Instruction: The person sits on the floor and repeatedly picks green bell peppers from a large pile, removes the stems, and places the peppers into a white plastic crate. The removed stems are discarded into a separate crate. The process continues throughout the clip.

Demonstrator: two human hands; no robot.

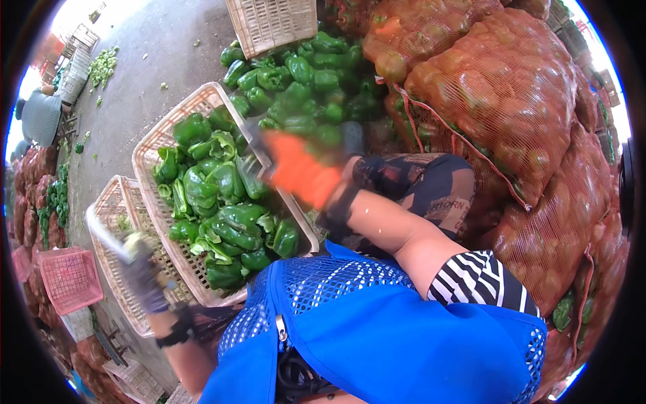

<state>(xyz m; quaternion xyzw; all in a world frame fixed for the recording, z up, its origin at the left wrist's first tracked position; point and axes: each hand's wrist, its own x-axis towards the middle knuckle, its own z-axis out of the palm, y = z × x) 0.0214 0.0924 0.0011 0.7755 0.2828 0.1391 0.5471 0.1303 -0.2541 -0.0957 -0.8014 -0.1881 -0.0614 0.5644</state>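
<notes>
My left hand (145, 279), in a grey-purple glove, is closed around a long pale, blade-like tool (104, 232), blurred by motion, over the rear-left plastic crate (140, 326). A pale green bit (138, 244) shows at its fingers. My right hand (299, 168), in an orange glove, is smeared by motion above the right rim of the larger plastic crate (151, 225). Its fingers look dark, and whether they hold anything is unclear. Green bell peppers (232, 225), several cut open or hollowed, fill the larger crate. A heap of whole bell peppers (306, 77) lies beyond my right hand.
Red mesh sacks (498, 87) packed with peppers are stacked along my right side. A tipped white crate (276, 23) stands behind the heap. To the left are a pink crate (70, 279), more sacks (30, 195) and pale green scraps (102, 66) on the concrete floor (145, 57).
</notes>
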